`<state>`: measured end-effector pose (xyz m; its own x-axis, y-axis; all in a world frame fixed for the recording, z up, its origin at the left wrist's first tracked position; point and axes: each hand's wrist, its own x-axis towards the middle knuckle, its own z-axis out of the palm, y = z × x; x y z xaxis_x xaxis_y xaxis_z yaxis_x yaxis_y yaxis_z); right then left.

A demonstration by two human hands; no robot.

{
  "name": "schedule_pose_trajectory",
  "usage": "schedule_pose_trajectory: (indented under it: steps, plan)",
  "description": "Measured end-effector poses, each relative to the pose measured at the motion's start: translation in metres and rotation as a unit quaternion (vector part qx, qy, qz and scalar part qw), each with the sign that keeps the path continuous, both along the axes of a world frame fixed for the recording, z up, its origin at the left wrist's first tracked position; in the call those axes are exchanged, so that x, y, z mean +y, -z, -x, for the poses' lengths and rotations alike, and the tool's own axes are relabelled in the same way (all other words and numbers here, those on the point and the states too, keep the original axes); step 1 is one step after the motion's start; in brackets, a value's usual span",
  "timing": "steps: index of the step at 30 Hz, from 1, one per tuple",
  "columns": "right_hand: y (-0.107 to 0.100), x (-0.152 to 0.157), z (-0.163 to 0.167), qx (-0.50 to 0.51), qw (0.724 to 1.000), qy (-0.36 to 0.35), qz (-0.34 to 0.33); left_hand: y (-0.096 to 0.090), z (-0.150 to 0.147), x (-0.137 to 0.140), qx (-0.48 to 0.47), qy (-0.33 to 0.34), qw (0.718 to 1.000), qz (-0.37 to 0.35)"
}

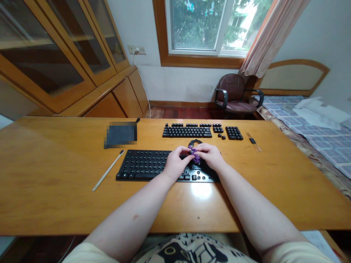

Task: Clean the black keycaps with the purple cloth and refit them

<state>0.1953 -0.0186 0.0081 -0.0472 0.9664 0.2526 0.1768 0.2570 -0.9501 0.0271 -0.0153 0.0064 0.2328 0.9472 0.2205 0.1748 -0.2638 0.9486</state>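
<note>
Above the right part of a black keyboard base (148, 162), both hands meet over a small, soft-looking purple piece (196, 157). My left hand (178, 160) pinches its left side with thumb and fingers. From the other side, the fingers of my right hand (210, 155) close on the same piece. A looped black cable (196, 141) shows just beyond the fingertips; whether it runs through the purple piece I cannot tell. Most keycaps are off the base, leaving bare key posts, and my hands and forearms cover part of its right side.
Loose black keycaps (188, 131) stand in keyboard order behind the base, with a number block (234, 133) to their right. A wire keycap puller (252, 140) lies farther right. On the left are a thin white stick with a dark tip (108, 171) and a blurred dark pouch-like item (120, 135).
</note>
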Motion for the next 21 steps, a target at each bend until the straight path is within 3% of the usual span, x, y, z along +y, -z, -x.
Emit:
schedule_pose_trajectory:
  steps: [9, 15, 21]
  plan:
    - [0.003, 0.001, -0.002, 0.019, 1.000, 0.016, 0.016, 0.003, 0.000, 0.002, -0.019, 0.006, 1.000, -0.016]
    - [0.004, 0.001, -0.002, 0.009, 1.000, 0.013, 0.008, -0.005, 0.003, 0.001, 0.036, 0.020, 0.997, -0.060]
    - [0.006, 0.001, -0.001, 0.002, 1.000, 0.019, 0.002, -0.001, 0.001, 0.002, 0.005, 0.034, 0.999, -0.026]
